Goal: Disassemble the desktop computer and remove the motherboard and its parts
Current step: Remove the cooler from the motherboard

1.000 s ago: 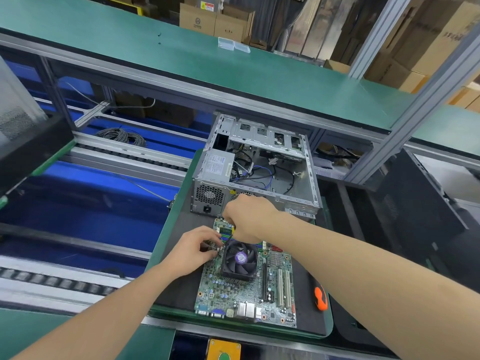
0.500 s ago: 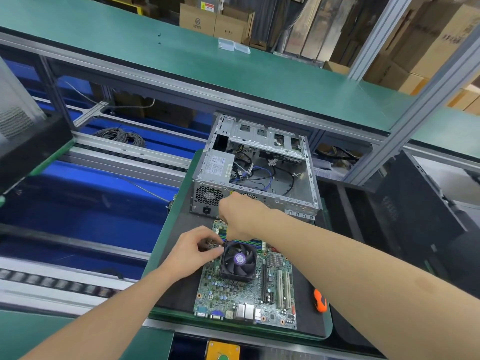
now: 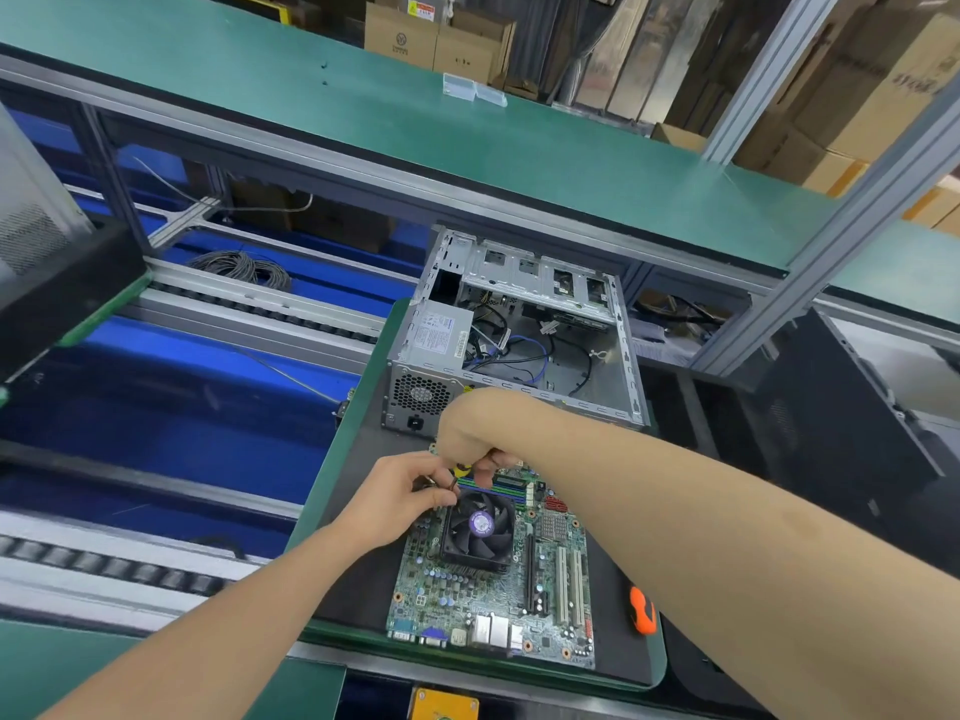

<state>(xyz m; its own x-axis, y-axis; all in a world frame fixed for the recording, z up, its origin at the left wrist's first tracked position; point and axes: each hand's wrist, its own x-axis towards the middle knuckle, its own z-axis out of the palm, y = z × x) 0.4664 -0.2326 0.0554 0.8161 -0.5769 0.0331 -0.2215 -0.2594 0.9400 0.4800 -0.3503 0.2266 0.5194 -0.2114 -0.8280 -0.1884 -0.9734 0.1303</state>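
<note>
While pinching small dark part (image 3: 450, 483) with left grip (image 3: 400, 504) beside fan (image 3: 480, 527), has raised right grip (image 3: 467, 428), curled, contents untellable, baring memory slots (image 3: 506, 483); leaves motherboard (image 3: 493, 605) flat on desk (image 3: 358, 579) beneath; suggests part-stripping underway.

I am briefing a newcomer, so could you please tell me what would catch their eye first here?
The green motherboard lies out on the black mat near the front, its black fan toward the far end. The left hand and right hand work with curled fingers at its far edge; what they pinch is too small to tell. Behind it sits the opened case, wires loose inside.
</note>
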